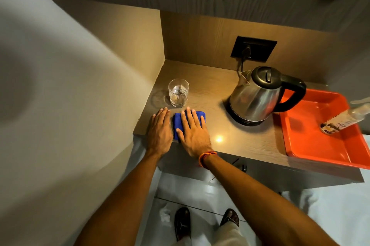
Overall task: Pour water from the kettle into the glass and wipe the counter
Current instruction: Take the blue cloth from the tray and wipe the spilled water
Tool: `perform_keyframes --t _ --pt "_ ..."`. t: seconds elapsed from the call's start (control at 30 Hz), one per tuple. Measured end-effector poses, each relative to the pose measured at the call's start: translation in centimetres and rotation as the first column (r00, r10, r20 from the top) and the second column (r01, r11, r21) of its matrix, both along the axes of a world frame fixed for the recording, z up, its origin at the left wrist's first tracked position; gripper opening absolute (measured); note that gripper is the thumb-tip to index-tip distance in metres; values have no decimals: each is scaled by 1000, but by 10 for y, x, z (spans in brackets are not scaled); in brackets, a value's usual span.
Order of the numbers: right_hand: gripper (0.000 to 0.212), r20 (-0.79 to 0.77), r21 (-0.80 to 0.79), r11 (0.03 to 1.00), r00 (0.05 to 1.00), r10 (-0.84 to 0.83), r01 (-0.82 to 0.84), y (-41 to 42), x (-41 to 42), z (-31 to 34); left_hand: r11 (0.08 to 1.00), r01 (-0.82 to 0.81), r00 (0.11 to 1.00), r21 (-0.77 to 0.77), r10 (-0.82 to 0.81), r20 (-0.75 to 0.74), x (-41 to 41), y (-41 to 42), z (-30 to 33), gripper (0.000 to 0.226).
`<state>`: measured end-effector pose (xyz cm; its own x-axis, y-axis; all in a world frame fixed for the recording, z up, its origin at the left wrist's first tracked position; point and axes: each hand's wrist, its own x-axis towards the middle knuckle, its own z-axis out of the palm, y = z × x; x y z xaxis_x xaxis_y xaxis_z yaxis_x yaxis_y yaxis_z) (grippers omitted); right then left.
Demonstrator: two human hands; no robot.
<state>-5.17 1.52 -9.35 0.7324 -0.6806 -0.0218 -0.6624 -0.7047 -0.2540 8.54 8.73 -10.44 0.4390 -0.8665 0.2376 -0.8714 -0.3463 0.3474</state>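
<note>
A clear glass [178, 93] with some water in it stands near the back left of the wooden counter [240, 141]. A steel kettle [258, 94] with a black lid and handle sits on its base to the right, lid closed. A folded blue cloth [178, 123] lies near the counter's front left edge. My right hand [193, 131] lies flat on the cloth, fingers spread. My left hand [160, 130] rests flat on the bare counter just left of the cloth, holding nothing.
An orange tray [312, 145] sits at the counter's right end with a bottle [344, 118] leaning in it. A black wall socket [253, 49] holds the kettle's plug behind the kettle. A wall panel closes in the left side. My feet stand on the pale floor below.
</note>
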Motion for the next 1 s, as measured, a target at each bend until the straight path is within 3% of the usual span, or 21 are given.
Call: perform_keyframes --t 0.07,0.27,0.47,0.6,0.73,0.77,0.83,0.9,1.0 --pt "70 -6 -8 999 999 51 -51 -17 -9 1 1000 12 1000 13 -12 1 0 -3 -2 49" --pt "70 -59 -17 993 991 -119 118 -35 -3 4 1000 9 1000 14 -10 22 -2 -7 -4 45" --pt "69 -69 -65 998 997 22 -27 -27 -46 0 999 27 999 -18 -26 38 -9 -14 -1 44" --pt "70 -73 -37 996 994 -81 78 -32 -51 3 995 77 997 -58 -75 36 -16 -28 5 44" --pt "70 -41 -19 997 996 -78 77 -31 -51 8 986 161 986 -32 -160 57 -31 -39 21 44" --pt "69 17 -15 993 993 -115 116 -31 -54 11 983 184 981 -17 -183 66 -36 -41 25 42" --pt "61 151 -22 952 942 -300 307 -30 -61 19 990 139 989 11 -138 -56 -45 -49 29 39" --pt "46 170 50 868 852 -494 494 -32 -60 25 996 65 983 63 -52 -178 -50 -58 32 39" --pt "24 206 430 687 677 -707 586 -39 -55 34 993 66 958 97 -36 -283 -57 -71 32 35"
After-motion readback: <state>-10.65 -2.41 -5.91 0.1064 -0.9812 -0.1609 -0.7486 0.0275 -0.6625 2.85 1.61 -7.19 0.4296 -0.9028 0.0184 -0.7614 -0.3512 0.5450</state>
